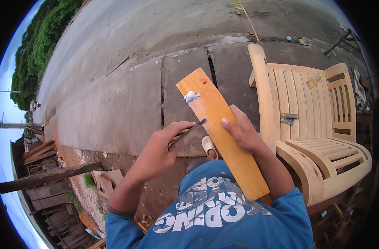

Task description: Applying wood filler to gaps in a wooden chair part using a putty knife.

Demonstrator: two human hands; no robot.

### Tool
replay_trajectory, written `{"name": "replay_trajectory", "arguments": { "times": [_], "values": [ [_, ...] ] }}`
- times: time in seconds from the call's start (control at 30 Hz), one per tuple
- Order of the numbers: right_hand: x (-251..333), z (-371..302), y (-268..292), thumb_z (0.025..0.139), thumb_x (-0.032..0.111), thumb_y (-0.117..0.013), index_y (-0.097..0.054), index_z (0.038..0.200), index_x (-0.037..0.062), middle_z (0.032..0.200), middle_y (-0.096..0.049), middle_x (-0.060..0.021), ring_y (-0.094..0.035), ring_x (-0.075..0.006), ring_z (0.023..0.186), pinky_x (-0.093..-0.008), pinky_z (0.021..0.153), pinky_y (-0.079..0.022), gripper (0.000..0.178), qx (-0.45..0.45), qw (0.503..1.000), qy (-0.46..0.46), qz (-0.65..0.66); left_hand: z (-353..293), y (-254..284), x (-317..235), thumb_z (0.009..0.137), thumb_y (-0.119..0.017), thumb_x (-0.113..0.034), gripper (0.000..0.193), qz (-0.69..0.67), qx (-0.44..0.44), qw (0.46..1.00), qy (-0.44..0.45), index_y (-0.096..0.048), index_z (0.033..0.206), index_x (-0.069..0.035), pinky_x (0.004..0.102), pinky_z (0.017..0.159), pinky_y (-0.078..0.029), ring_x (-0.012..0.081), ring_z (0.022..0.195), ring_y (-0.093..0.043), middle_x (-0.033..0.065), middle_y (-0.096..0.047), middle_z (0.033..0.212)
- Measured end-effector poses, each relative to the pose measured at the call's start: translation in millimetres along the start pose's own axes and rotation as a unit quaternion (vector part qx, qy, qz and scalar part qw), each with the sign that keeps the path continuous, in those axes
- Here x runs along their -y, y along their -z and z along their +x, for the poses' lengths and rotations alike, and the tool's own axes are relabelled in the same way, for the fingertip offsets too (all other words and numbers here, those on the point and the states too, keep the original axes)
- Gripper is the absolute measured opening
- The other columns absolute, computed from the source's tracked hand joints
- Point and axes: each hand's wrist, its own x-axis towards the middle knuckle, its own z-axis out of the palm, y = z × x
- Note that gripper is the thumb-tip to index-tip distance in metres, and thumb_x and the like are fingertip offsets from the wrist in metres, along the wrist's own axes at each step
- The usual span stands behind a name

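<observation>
A flat orange-brown wooden board (235, 153) slants from my belly out over the pavement. My right hand (245, 133) grips its right edge, with the thumb lying on the top face. In my left hand (161, 145) is a thin dark putty knife (186, 133), seen almost edge-on, its tip at the board's left edge. White paste (192, 96) sits in a lump near the far end, and a pale smear runs from it toward the blade. A small red dab (204, 81) lies beyond the paste.
To my right stands a bare wooden bench (301, 103) with slats. On it lie a dark flat scraper-like piece (289, 118) and a brownish scrap (313, 81). Stacked timber (48, 191) and a wooden post (52, 177) are at the left. A cream clog (207, 144) shows below the board.
</observation>
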Motion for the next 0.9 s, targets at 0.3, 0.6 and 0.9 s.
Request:
{"name": "replay_trajectory", "arguments": {
  "times": [0.3, 0.6, 0.9],
  "values": [
    [-16.9, 6.8, -9.6, 0.097, 0.022, -0.051, -0.051, 0.118, -0.0018, 0.103, -0.059, -0.0091, -0.055, -0.0127, 0.092, -0.0289, 0.082, -0.046, 0.032, 0.006, 0.969, -0.084, 0.234, 3.9, -87.8, 81.0, 0.080, -0.057, 0.006, 0.051, 0.365, -0.254, 0.879, -0.173, -0.050, 0.129, -0.006, 0.0634, 0.106, -0.031, 0.0428, 0.129, -0.041, 0.0200, -0.044, 0.135],
    [14.5, 6.8, 5.2, 0.096, 0.019, -0.051, -0.048, 0.112, -0.0040, 0.100, -0.059, -0.0189, -0.060, -0.0273, 0.092, -0.0380, 0.085, -0.045, 0.028, -0.009, 1.000, 0.009, 0.005, -15.0, -33.9, -5.2, 0.079, -0.064, -0.013, 0.047, 0.353, -0.152, 0.918, -0.095, -0.057, 0.125, -0.004, 0.0552, 0.104, -0.033, 0.0413, 0.124, -0.045, 0.0160, -0.054, 0.128],
    [23.2, -1.6, -2.8, 0.096, 0.017, -0.049, -0.047, 0.112, -0.0043, 0.097, -0.059, -0.0247, -0.061, -0.0371, 0.094, -0.0406, 0.085, -0.045, 0.026, -0.035, 0.999, 0.032, -0.015, -6.0, -28.3, -13.3, 0.073, -0.058, 0.008, 0.047, 0.355, -0.133, 0.922, -0.080, -0.059, 0.118, -0.003, 0.0459, 0.097, -0.041, 0.0365, 0.115, -0.054, 0.0141, -0.059, 0.122]
  ]
}}
